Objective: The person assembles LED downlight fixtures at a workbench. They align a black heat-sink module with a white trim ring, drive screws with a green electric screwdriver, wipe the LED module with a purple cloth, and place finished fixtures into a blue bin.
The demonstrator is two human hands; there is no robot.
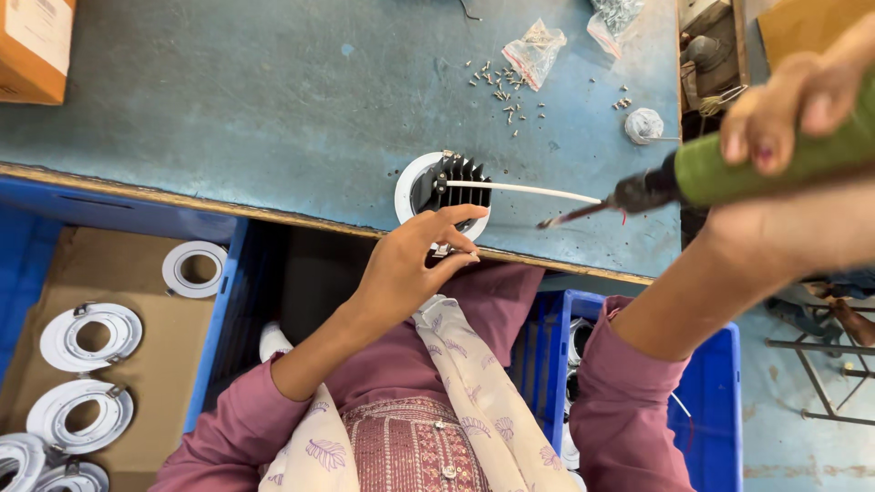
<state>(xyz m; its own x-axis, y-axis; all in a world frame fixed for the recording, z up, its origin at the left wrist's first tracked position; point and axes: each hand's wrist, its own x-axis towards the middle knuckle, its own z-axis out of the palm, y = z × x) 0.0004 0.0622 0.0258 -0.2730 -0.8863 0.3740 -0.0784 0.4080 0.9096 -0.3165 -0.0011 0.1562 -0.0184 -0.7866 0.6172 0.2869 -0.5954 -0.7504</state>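
Note:
A round white light fitting (407, 183) with a black finned heat sink (460, 180) sits at the near edge of the blue workbench (273, 109). My left hand (410, 264) rests against its near side, fingers curled on the rim. A white cable (529, 189) runs right from the heat sink. My right hand (793, 100) grips a green-handled power screwdriver (756, 164) raised to the right of the fitting; its bit (570, 216) points left and down, apart from the fitting.
Loose screws (504, 91) and small plastic bags (535, 50) lie further back on the bench. A blue crate at the left holds several white rings (91, 335) on cardboard. Another blue crate (711, 401) stands at the right. A cardboard box (35, 46) sits at the far left.

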